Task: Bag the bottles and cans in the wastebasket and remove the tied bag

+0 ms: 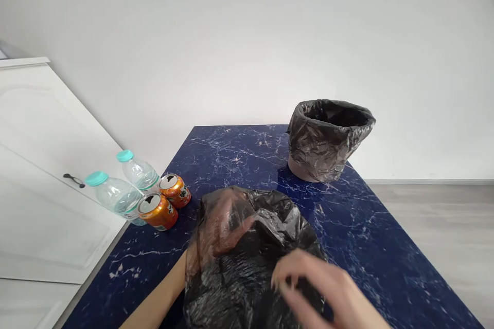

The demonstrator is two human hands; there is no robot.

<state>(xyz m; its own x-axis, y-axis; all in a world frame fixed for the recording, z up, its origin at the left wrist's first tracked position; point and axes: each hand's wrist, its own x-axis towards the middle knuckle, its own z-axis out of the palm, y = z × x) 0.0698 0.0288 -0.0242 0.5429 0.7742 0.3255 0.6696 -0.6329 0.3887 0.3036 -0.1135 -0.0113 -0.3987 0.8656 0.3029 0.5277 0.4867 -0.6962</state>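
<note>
A loose black plastic bag (266, 267) lies crumpled over the near middle of the table. My left hand (227, 223) is inside the bag and shows through its thin film, thumb apart from the stretched fingers. At the bag's near right side is my right hand (316, 285), blurred by motion. Its fingers curve down with the thumb close to them, over the black plastic. Whether they pinch the film is unclear. Beyond the bag, at the far right, stands a small bin (303, 168) lined with another black bag (328, 146), folded over its rim.
Two orange drink cans (158, 212) with opened tops stand on the left of the blue marbled table (239, 154). Beside them, at the left edge, are two clear bottles (119, 195) with turquoise caps. A white cabinet (42, 190) adjoins the left side; a white wall (247, 41) rises behind.
</note>
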